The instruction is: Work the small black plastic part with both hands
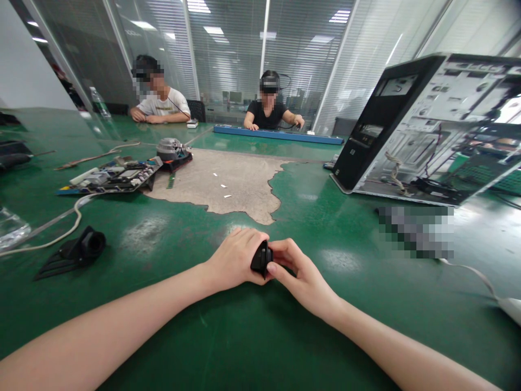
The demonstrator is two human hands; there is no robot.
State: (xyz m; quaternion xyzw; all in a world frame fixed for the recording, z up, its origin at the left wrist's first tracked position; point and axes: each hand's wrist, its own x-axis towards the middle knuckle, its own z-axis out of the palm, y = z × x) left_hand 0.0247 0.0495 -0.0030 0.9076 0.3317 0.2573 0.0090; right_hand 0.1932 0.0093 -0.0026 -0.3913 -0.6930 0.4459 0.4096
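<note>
Component (261,259), small and black, within the curled left hand (233,259), its edge pinched by the right hand (302,271).

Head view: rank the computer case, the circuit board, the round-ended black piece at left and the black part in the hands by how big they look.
1. Computer case
2. Circuit board
3. Round-ended black piece
4. Held black part, partly hidden, so judged by what shows

Left hand (231,259) cups while right hand (310,284) pinches.
</note>
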